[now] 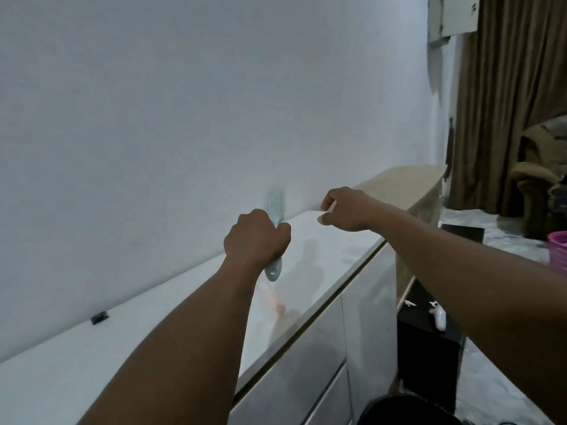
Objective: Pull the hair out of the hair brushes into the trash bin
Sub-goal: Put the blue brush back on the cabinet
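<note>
My left hand (256, 237) is closed around the handle of a pale blue-green hair brush (276, 200), held upright above the white cabinet top (334, 243), bristle head up near the wall. My right hand (343, 210) hovers to the right of the brush head with thumb and fingers pinched together; whether hair is between them is too blurred to tell. A pink brush-like object (274, 302) lies blurred on the cabinet top below my left wrist. A dark round rim, possibly the trash bin (408, 409), shows at the bottom edge.
A white wall rises behind the cabinet. Drawer fronts (306, 375) face right. A beige board (408, 182) lies at the cabinet's far end. A black low table (426, 335) holds small white items. A pink container (558, 250) sits at the right edge, brown curtains behind.
</note>
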Demonstrator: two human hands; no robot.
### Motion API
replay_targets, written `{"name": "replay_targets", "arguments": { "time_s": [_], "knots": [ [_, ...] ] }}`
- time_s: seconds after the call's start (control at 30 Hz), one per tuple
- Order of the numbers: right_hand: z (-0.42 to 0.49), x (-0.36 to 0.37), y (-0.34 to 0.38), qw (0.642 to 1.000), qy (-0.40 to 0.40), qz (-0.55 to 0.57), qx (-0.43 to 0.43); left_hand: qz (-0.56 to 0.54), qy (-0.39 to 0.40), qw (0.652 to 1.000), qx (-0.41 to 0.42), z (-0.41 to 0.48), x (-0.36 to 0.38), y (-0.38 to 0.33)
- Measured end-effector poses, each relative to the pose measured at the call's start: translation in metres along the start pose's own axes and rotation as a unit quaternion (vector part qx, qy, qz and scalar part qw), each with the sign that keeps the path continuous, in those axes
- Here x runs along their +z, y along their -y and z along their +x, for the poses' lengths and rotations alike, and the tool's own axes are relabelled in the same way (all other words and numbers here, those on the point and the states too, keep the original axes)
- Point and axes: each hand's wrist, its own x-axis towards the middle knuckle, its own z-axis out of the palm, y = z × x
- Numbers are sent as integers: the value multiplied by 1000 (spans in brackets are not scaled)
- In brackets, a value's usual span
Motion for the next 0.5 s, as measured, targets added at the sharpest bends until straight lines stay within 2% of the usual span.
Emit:
{"name": "replay_targets", "arguments": {
  "time_s": [0.23, 0.5],
  "knots": [
    [17, 71, 37, 998, 58, 7, -27, 31, 5, 996, -77, -5, 3, 80],
    [17, 170, 46, 990, 133, -19, -32, 87, 90, 985, -123, -21, 37, 144]
  ]
}}
